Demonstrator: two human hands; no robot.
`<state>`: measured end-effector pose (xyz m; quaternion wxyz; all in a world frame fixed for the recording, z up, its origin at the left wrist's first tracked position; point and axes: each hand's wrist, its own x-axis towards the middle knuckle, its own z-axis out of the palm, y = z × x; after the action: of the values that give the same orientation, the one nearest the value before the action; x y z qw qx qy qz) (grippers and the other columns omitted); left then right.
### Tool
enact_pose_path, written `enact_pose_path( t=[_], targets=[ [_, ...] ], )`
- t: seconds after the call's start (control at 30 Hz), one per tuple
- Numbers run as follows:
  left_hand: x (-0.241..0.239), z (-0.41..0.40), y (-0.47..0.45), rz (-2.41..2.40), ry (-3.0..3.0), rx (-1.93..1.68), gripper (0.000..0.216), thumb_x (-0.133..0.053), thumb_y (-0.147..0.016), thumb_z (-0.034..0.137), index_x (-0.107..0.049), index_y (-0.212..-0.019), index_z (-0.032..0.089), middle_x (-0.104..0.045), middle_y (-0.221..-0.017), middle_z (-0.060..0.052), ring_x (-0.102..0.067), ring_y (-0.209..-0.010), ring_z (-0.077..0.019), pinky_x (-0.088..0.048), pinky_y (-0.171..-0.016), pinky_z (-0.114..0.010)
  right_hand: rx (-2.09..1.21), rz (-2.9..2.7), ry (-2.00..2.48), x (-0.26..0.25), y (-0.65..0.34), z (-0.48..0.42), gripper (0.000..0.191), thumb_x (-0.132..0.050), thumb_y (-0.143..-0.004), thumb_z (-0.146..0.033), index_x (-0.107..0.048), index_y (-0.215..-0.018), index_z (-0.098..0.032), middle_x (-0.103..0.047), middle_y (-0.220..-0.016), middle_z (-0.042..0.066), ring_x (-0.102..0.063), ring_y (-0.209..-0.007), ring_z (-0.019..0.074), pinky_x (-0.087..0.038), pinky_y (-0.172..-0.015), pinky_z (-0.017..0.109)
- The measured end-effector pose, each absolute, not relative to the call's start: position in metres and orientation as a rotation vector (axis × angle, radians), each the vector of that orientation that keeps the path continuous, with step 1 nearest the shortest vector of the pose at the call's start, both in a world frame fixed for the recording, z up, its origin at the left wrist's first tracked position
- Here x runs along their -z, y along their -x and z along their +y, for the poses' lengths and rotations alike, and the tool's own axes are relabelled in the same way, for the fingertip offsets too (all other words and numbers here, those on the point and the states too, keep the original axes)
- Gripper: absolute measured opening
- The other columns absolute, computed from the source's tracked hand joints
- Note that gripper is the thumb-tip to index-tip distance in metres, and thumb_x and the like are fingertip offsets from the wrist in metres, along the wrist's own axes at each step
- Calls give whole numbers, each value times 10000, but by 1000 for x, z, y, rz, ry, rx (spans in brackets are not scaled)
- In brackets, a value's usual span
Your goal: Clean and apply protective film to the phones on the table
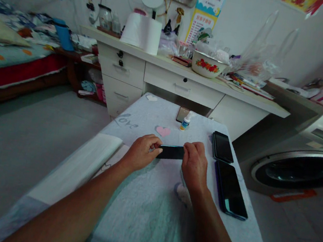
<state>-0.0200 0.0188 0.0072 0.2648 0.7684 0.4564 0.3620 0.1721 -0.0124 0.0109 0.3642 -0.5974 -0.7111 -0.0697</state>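
Note:
A dark smartphone [170, 152] is held sideways above the cloth-covered table [149, 207]. My left hand [143, 150] pinches its left end between thumb and fingers. At the other end my right hand [195, 164] grips it with curled fingers. Beyond the phone stands a small white spray bottle [186, 121] with a blue and yellow label. Behind that bottle lies another phone [181, 114], partly covered by it. To the right of my right hand rest a black phone [223, 147] and a larger dark phone or tablet [231, 190], both flat.
A folded white cloth [83, 166] lies along the table's left side. Past the table is a white desk [181, 84] bearing a floral bowl [208, 64], a paper roll [142, 32] and plastic bags. A washing machine [306, 137] stands at right, a bed [13, 64] at left.

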Motion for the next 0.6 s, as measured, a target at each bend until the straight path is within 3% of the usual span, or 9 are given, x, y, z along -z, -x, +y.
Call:
enact_pose_path(
  t=[0.6],
  targets=[
    [-4,18,17,1181,-2125,-980,53,-588,-763,159,-641,-770,164,-601,-761,-12,-554,-738,-133,-428,-666,-248,40,-2032,1377,-7,-136,-20,275,-359,-937,-165,-629,-970,-204,-524,-945,62,-529,-844,170,-450,-757,278]
  ],
)
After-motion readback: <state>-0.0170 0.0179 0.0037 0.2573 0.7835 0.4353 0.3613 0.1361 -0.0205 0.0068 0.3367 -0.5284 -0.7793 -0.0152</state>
